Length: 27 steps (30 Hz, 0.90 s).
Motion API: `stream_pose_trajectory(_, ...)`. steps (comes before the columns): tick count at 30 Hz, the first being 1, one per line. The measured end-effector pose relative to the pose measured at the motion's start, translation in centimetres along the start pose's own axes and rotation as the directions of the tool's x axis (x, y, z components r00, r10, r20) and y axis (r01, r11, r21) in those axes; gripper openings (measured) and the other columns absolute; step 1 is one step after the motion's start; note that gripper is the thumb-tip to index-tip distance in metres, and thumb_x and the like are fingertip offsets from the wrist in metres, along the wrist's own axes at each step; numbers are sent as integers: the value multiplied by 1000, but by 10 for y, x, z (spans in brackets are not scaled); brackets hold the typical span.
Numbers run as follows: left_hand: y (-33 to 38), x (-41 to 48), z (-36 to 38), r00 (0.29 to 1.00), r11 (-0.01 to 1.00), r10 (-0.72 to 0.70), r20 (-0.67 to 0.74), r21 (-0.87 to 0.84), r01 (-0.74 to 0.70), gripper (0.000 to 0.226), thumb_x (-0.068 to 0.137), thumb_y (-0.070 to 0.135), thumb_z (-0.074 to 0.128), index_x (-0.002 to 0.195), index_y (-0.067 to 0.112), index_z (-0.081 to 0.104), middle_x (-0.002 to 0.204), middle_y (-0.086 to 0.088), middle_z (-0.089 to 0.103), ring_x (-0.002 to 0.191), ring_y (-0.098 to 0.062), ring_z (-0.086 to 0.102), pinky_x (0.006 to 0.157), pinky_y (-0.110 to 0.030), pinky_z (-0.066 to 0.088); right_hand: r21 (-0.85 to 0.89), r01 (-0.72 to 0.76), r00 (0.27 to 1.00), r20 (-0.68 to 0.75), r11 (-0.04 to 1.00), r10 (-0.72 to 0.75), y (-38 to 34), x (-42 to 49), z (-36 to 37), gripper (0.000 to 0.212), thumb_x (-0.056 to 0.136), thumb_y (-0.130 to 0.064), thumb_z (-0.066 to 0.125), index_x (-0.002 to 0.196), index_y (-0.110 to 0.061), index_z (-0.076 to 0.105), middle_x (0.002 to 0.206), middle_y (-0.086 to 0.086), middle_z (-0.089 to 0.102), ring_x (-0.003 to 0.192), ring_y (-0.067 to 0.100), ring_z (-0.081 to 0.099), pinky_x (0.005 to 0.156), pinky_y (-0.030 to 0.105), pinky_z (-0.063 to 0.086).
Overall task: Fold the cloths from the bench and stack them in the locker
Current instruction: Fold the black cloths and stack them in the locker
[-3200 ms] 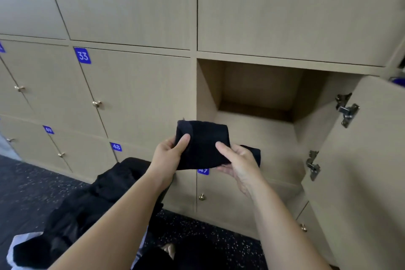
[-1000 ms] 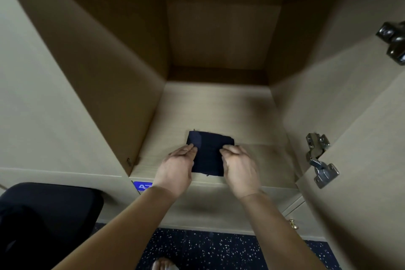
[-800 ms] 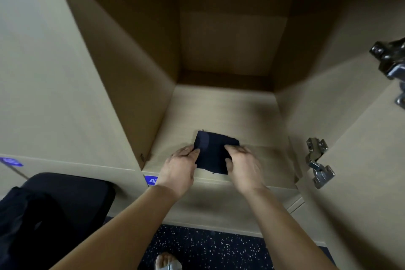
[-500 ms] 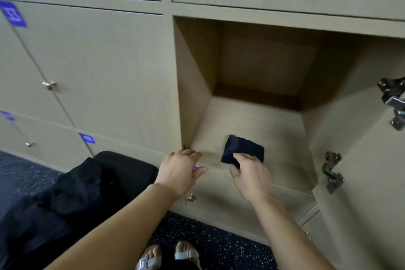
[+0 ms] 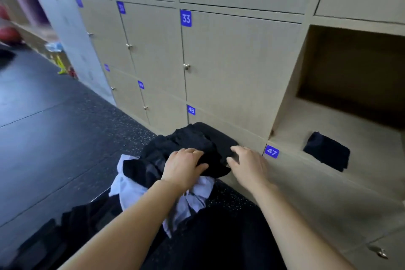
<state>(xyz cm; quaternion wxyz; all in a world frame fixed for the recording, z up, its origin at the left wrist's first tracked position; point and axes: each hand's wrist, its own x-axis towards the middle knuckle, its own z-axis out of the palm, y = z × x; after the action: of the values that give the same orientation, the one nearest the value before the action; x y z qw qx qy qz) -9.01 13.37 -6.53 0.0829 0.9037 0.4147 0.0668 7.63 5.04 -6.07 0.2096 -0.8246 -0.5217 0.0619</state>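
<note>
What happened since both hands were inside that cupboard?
Both hands let go of the small folded dark cloth, leaving it on the floor of the open wooden locker, and moved left. The left hand now grips the heap of loose black cloths; the right hand reaches toward it, fingers open. The folded cloth stays put and the locker stays open.

Lockers [image 5: 236,68]: matt light wood-grain panels with shiny metal knobs [image 5: 186,66]. Cloths [image 5: 188,142]: soft matt black fabric. Floor [image 5: 54,129]: dark speckled rubber-like surface, slightly glossy.
</note>
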Motion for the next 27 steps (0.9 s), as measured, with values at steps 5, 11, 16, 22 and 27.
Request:
stream_pose_trajectory(5,-60,-38,4,989,987,-147,-6,-61,146,44,98,43,50,135,20,55,133,2,58,123,-22,52,101,-34,40,16,65,991,120,998,-66,-28,-9,33,38,98,-31,50,134,-21,55,132,0,58,120,22,52,89,31,42)
stream_pose_trajectory(11,-108,-39,12,971,967,-234,-51,-117,227,42,97,37,54,133,16,58,132,0,61,122,-23,53,101,-35,41,27,115,981,153,993,-118,-53,18,60,36,99,-29,47,133,-20,55,128,-2,60,117,19,54,86,31,46)
stream_pose_trajectory(16,-125,-8,25,971,972,-220,-90,-105,210,40,98,40,51,132,20,59,134,7,58,128,-20,45,104,-31,34,23,168,971,171,985,-170,-79,62,84,31,98,-28,48,124,-15,59,117,1,62,112,21,55,85,34,48)
stream_pose_trajectory(22,-148,26,51,976,975,-207,-72,-92,200,45,99,47,46,137,25,55,137,11,55,130,-16,43,107,-29,32,-12,177,954,249,984,-168,-103,110,122,33,96,-34,53,120,-12,59,117,4,58,114,24,49,91,35,44)
stream_pose_trajectory(27,-158,33,69,982,980,-173,-71,-113,165,44,97,50,45,128,24,63,129,9,61,124,-18,50,105,-34,38,-116,141,929,358,983,-92,-106,125,153,42,94,-45,53,125,-17,56,129,5,52,123,25,42,101,35,35)
